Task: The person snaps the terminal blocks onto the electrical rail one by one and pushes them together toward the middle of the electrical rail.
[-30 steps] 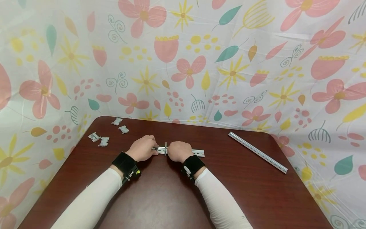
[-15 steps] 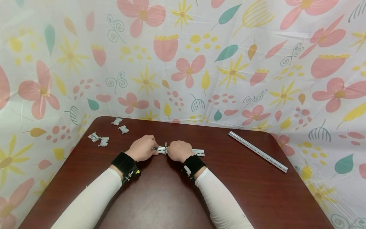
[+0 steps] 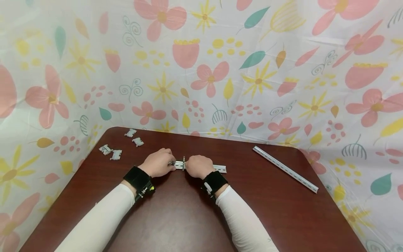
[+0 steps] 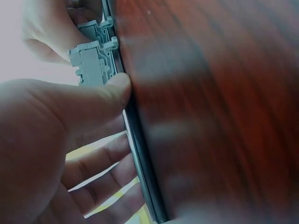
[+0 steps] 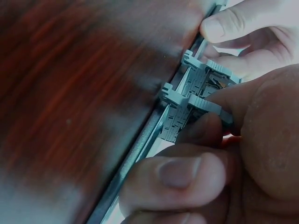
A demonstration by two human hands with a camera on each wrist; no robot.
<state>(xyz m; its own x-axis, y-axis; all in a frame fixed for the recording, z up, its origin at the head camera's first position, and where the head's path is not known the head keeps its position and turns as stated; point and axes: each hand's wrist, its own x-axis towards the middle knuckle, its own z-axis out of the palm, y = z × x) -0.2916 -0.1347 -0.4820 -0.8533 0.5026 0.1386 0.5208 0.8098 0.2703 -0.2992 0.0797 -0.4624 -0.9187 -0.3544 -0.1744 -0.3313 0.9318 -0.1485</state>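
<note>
A short slotted metal DIN rail [image 3: 219, 168] lies across the middle of the table. My left hand [image 3: 158, 162] grips its left part, thumb [image 4: 119, 88] on the near side and fingers behind. Two grey terminal blocks sit side by side on the rail between the hands: one block [image 4: 91, 65] closer to the left thumb, the other [image 4: 95, 31] closer to the right hand. My right hand [image 3: 199, 166] pinches the closer block [image 5: 205, 105] between curled fingers, which cover part of it. In the head view one block [image 3: 184, 163] stands upright on the rail; the right hand hides the other.
Several loose terminal blocks lie at the back left, among them one block [image 3: 130, 133] by the far edge and one [image 3: 116, 154] further forward. A longer slotted rail [image 3: 284, 169] lies slanted at the right. Flowered cloth [image 3: 207, 87] hangs behind the table [image 3: 267, 210].
</note>
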